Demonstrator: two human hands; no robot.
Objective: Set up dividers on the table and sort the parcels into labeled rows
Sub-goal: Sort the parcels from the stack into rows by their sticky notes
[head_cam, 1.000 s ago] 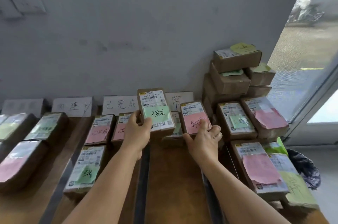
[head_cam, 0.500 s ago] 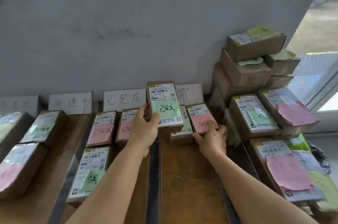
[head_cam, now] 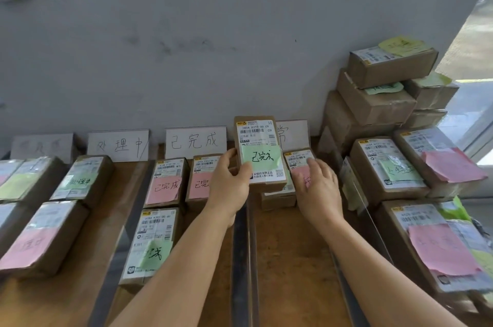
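above the divider (head_cam: 241,246) by the 已完成 row, left hand (head_cam: 230,188) pinches the green-noted parcel (head_cam: 260,156) at its lower left edge, right hand (head_cam: 317,188) spread flat on the pink-noted parcel (head_cam: 298,164); stiff carton, likely light, best gripped across its short sides.

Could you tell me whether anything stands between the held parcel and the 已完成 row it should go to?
Only the dark divider lies between. The left hand holds the parcel above it, so it can pass over. In that row, three parcels fill the back and left, and bare table shows behind the forearm.
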